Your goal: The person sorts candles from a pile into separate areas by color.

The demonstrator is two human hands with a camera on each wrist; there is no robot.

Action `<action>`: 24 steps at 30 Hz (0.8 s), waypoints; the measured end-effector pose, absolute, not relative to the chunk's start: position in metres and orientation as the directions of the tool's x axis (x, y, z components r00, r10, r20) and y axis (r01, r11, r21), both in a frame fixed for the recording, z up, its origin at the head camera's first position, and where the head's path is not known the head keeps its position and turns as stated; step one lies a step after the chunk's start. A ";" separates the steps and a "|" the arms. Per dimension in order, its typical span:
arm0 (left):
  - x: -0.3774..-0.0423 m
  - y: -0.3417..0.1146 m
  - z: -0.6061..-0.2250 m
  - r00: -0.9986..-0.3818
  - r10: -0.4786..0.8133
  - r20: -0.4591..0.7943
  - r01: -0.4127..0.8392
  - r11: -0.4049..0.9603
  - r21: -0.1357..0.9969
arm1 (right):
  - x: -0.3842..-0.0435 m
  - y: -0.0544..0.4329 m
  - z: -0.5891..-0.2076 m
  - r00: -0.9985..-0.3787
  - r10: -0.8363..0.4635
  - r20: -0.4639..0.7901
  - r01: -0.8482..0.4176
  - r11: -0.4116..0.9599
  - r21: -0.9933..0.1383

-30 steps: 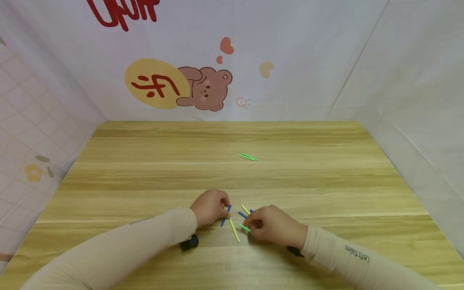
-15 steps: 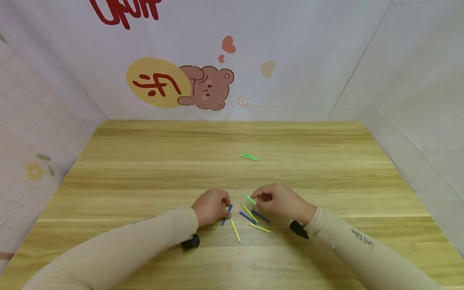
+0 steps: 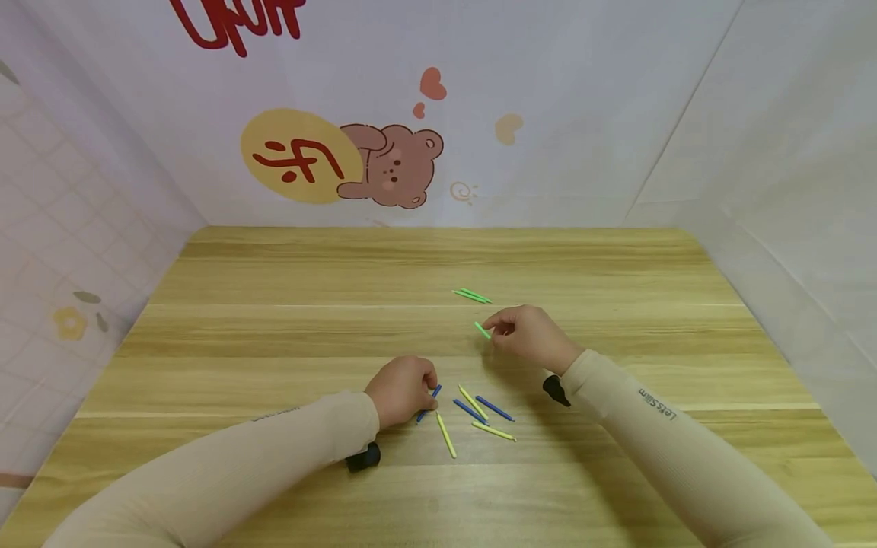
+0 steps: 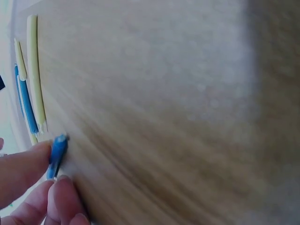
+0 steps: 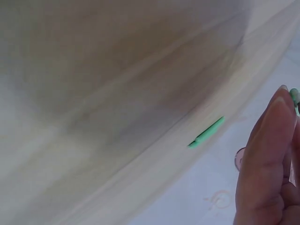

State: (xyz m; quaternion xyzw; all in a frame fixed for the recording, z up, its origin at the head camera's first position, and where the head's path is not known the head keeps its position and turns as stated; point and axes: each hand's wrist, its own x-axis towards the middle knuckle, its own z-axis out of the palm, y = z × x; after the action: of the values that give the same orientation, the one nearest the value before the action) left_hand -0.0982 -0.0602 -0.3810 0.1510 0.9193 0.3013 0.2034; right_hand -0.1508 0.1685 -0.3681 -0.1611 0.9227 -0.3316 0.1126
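My right hand (image 3: pixel 533 335) pinches a thin green candle (image 3: pixel 483 330) between thumb and fingertips, held above the table towards the back. Just beyond it lie two green candles (image 3: pixel 471 296) side by side, seen also in the right wrist view as a green pair (image 5: pixel 207 132). Nearer the front, my left hand (image 3: pixel 403 390) pinches a blue candle (image 4: pixel 58 152) close over the table. A yellow candle (image 3: pixel 446 435) lies beside its fingertips. Right of that is a loose group: two blue candles (image 3: pixel 495 408) and two yellow candles (image 3: pixel 493 431).
The wood-grain table (image 3: pixel 288 327) reaches back to a pale cloth wall (image 3: pixel 562 91) printed with a bear (image 3: pixel 397 167). More pale cloth hangs along both sides. A black wrist device (image 3: pixel 364 458) shows under the left sleeve, another black device (image 3: pixel 556 390) under the right.
My right hand has lifted the green candle out of the front group and carried it back towards the two green candles. The left hand keeps its place with the blue candle.
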 end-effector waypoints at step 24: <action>-0.100 -0.057 -0.379 -0.870 0.380 -0.315 0.125 0.786 0.605 | -0.204 0.165 -0.386 -0.932 -0.335 -0.140 -0.187 0.773 -0.606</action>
State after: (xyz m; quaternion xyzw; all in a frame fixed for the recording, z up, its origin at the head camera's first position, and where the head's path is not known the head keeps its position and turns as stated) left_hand -0.0998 -0.0568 -0.3794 0.1372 0.9202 0.2967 0.2154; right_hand -0.2042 0.1649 -0.3859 -0.1399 0.9339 -0.3061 0.1210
